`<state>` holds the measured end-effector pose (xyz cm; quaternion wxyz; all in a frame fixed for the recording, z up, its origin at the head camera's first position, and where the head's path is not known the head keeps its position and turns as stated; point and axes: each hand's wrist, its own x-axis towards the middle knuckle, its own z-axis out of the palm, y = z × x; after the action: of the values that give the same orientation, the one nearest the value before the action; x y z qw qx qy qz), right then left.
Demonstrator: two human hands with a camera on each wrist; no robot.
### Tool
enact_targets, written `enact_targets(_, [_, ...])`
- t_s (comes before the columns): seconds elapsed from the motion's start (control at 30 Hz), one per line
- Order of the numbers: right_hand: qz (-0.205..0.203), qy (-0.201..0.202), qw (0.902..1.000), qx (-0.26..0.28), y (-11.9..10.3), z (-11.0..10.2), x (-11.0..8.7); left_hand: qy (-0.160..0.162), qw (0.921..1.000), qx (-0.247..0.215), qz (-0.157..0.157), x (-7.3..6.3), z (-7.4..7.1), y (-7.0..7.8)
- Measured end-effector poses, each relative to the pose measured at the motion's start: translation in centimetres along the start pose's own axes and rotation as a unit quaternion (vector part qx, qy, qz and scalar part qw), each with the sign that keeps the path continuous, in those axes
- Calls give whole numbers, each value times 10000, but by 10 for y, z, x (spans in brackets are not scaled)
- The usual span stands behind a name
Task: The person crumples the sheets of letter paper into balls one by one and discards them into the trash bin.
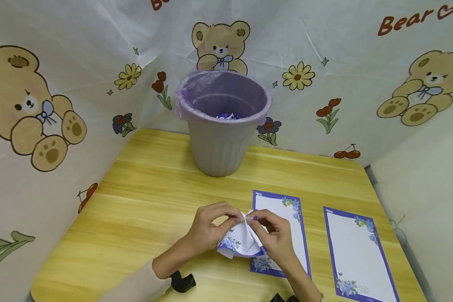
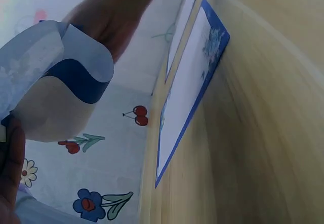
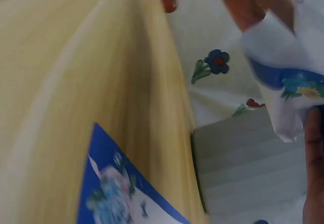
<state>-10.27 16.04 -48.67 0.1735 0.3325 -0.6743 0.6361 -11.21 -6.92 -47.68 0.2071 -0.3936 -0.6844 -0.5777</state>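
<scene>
Both hands hold one sheet of blue-bordered floral paper (image 1: 239, 241), raised over the table and gathered into folds at its top. My left hand (image 1: 211, 224) pinches the gathered edge between thumb and forefinger. Close beside it, my right hand (image 1: 273, 233) pinches the same edge, fingertips almost meeting the left ones. In the left wrist view the paper (image 2: 61, 110) curls with its blue border bent in a wave. A flat sheet (image 1: 296, 235) of the same pattern lies beneath the right hand, partly covered by it.
Another floral sheet (image 1: 362, 256) lies flat at the right of the wooden table (image 1: 151, 176). At the back stands a bin (image 1: 220, 147) with a purple liner and crumpled paper (image 1: 228, 116) inside. Bear-printed cloth (image 1: 98, 33) hangs behind and around the sides.
</scene>
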Motion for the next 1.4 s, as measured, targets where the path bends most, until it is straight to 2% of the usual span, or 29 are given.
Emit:
enact_targets(0.13, [180, 417, 9990, 1, -2, 4, -2, -14, 10000, -7, -55, 9, 6, -1])
enact_targets(0.3, [372, 620, 9969, 299, -7, 8, -3, 230, 9990, -299, -222, 6, 11, -5])
enact_targets(0.4, [386, 670, 9965, 303, -8, 9, -2, 324, 9974, -370, -529, 4, 11, -7])
enact_targets(0.47, [325, 638, 9971, 270, -10, 9, -1, 288, 9945, -461, -899, 5, 9, -8])
enact_targets(0.6, [131, 244, 9990, 359, -11, 5, 2, -79, 9811, -869, -1728, 3, 1, -8])
enact_targets(0.7, [59, -75, 9984, 555, -11, 1, 4, -552, 9701, -1072, -2104, -1, -3, -9])
enact_targets(0.8, [44, -261, 9975, 662, -10, -1, 3, -764, 9624, -1163, -2334, -4, -5, -10])
enact_targets(0.97, [91, -314, 9981, 526, -12, 1, 1, -452, 9655, -1031, -2348, -7, -7, -8])
enact_targets(1.2, [53, -92, 9997, 221, -15, 5, -1, 165, 9695, -770, -2320, -5, -8, -6])
enact_targets(1.4, [348, -159, 9991, -163, -15, 7, -2, 317, 9781, -815, -1891, -5, -7, -7])
